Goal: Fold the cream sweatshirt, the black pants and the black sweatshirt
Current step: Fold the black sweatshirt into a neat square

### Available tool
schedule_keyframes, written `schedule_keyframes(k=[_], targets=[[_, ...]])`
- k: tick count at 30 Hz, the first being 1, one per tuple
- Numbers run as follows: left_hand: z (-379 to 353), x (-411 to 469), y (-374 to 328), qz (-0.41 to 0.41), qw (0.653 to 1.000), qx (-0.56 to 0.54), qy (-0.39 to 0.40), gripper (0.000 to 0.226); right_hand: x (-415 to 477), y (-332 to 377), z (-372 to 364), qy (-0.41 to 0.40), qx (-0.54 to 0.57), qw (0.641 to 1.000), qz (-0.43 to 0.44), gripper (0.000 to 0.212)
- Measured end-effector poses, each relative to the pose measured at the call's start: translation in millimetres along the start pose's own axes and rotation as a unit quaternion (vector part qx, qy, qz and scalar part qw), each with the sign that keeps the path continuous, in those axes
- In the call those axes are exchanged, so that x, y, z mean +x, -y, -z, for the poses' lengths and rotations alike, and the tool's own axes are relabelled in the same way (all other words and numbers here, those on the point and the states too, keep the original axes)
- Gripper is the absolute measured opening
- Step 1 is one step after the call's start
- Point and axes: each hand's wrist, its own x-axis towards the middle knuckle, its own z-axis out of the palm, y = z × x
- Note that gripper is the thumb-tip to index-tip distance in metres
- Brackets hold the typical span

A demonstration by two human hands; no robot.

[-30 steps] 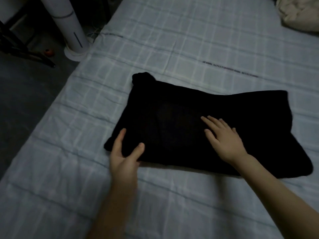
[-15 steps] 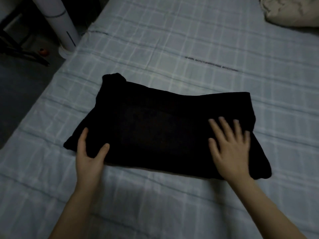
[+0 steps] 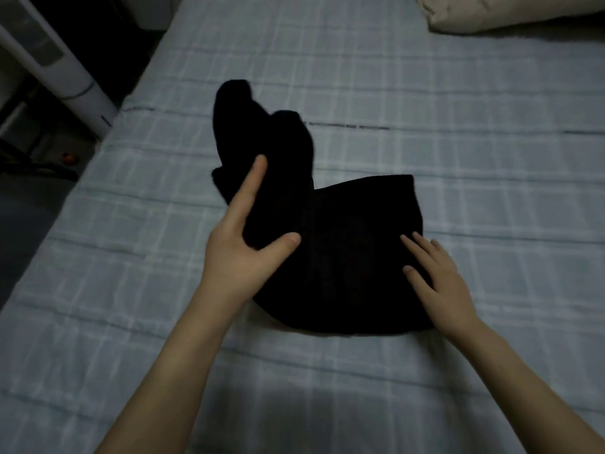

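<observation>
A black garment (image 3: 353, 244), partly folded, lies on the checked bed sheet (image 3: 458, 178) in the middle of the head view. I cannot tell whether it is the pants or the black sweatshirt. My left hand (image 3: 248, 244) grips its left end, thumb on top and fingers underneath, and holds that end raised off the sheet and turned over toward the right. My right hand (image 3: 438, 283) lies flat with fingers spread on the garment's right part, pressing it down. A cream garment (image 3: 510, 11) lies bunched at the far right corner of the bed.
The bed's left edge (image 3: 98, 152) runs diagonally; beyond it is dark floor with a white cylindrical appliance (image 3: 62, 67) and a black stand's legs (image 3: 29, 158). Bare sheet stretches beyond and in front of the garment.
My left hand has taken hold of the garment's left end and lifted it up and over toward the right. My right hand stays pressed on the right part.
</observation>
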Motion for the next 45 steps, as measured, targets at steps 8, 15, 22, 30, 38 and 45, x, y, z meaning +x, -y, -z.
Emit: schedule_keyframes(k=[8, 15, 22, 30, 38, 45], targets=[[-126.6, 2.2, 21.1, -0.061, 0.929, 0.244, 0.272, 0.092, -14.6, -83.0, 38.9, -0.062, -0.242, 0.966, -0.073, 0.061], [-161.2, -18.9, 43.2, -0.219, 0.816, 0.411, 0.341, 0.092, -15.3, -127.3, 22.3, -0.027, -0.302, 0.948, -0.102, 0.059], [-164.8, -14.8, 38.3, -0.159, 0.841, 0.375, 0.356, 0.093, -15.9, -128.6, 24.5, -0.031, -0.299, 0.949, -0.093, 0.059], [-151.3, -15.7, 39.4, -0.024, 0.892, 0.211, 0.399, 0.1, -15.0, -131.4, 22.4, -0.046, -0.303, 0.948, -0.084, 0.058], [-166.5, 8.6, 42.3, 0.027, 0.891, 0.116, 0.438, 0.101, -14.1, -132.1, 21.9, -0.038, -0.31, 0.946, -0.089, 0.059], [-185.7, -7.2, 34.9, 0.008, 0.855, 0.182, 0.485, 0.088, -15.7, -130.5, 21.0, -0.037, -0.304, 0.948, -0.09, 0.059]])
